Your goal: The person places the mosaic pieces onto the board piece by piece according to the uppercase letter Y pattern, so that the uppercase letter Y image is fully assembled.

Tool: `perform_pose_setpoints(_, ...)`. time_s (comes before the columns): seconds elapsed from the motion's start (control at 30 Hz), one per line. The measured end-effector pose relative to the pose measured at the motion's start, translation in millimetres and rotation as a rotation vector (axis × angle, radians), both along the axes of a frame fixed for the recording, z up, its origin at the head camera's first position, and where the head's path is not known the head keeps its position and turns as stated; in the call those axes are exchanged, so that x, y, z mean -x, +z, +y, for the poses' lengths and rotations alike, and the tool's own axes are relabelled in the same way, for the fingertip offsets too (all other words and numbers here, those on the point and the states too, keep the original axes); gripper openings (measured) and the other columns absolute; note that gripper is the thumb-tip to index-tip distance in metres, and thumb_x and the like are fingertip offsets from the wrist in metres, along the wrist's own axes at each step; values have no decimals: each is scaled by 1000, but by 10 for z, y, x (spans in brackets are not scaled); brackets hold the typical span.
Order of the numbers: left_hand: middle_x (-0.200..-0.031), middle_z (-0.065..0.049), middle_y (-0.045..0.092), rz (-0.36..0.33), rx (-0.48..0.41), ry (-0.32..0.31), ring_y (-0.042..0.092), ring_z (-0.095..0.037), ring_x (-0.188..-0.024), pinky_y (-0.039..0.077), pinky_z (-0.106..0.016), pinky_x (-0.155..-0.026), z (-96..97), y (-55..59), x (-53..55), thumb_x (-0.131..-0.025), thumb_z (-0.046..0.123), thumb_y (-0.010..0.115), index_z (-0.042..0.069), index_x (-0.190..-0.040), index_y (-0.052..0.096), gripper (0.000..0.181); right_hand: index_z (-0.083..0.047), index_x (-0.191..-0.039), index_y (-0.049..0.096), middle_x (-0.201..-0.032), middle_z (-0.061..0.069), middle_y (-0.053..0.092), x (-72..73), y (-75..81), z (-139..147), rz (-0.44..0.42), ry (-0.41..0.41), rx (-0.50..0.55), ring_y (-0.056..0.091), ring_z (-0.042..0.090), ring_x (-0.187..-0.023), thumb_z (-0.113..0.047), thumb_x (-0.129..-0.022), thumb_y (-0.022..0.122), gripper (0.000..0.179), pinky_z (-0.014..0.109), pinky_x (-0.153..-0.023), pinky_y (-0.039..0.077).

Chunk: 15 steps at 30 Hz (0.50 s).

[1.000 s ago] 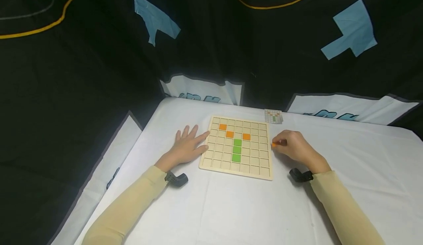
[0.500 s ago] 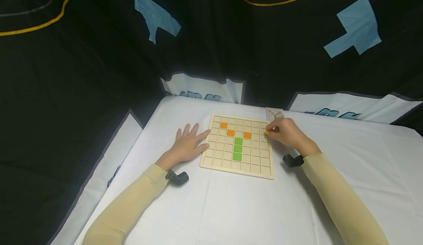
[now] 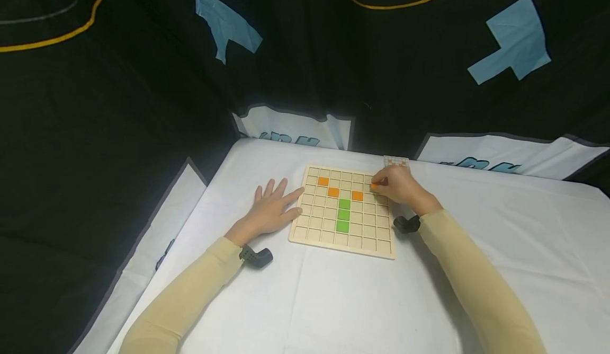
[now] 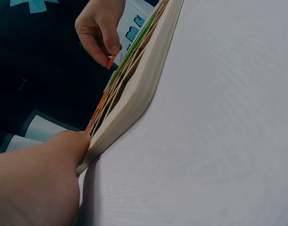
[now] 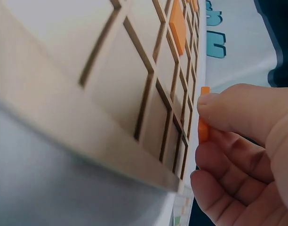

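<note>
A square wooden grid board [image 3: 316, 232] lies on the white table. Three green tiles [image 3: 343, 215] form a column in its middle, and three orange tiles [image 3: 333, 192] sit in cells above them. My left hand [image 3: 269, 211] rests at the board's left edge with fingers spread; its thumb shows against the rim in the left wrist view. Over the board's upper right cells, my right hand [image 3: 399, 185] pinches another orange tile [image 5: 204, 129] between thumb and fingers. That tile is held on edge, above the board's surface in the left wrist view.
A small card [image 3: 396, 161] printed with a coloured grid pattern lies behind the board, partly covered by my right hand. A black curtain [image 3: 295, 68] with blue tape patches hangs behind the table [image 3: 343, 306]. Each wrist wears a black camera mount.
My right hand has moved left and away from me with the orange tile, from beside the board to over its upper right cells. The left hand stays in place.
</note>
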<state>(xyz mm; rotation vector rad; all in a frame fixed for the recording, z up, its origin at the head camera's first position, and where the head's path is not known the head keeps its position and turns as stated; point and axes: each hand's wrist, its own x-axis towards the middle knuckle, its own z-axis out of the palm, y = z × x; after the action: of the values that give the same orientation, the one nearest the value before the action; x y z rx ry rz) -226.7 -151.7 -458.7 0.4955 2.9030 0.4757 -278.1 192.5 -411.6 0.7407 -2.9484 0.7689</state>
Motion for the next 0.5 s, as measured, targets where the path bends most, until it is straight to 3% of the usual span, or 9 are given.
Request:
perform_pose_setpoints(0.2,-171,-21,13,1,1,-1,0,-50,-157,0,-72,-123,-5,5,-4,-103,53,43,30,-161,32,63,4,-101,78,-102,20,76,34,-28,-111,-47,-14,-10,63,25,-85,3,-84,72,19,39,-80,57)
perform_pose_setpoints(0.37,-171,-21,13,1,-3,-4,0,-51,-157,-1,-72,-123,-6,13,-5,-103,53,43,30,-161,32,63,5,-109,76,-113,23,75,48,-17,-153,-125,-28,-29,68,34,-103,4,-86,69,25,48,-95,56)
perform_pose_setpoints(0.5,-171,-21,12,2,-3,-7,1,-51,-157,-1,-72,-123,-1,22,-13,-103,53,43,30,-161,32,63,5,-111,76,-118,24,73,53,-30,-165,-133,-29,-54,67,39,-113,3,-86,69,26,51,-101,54)
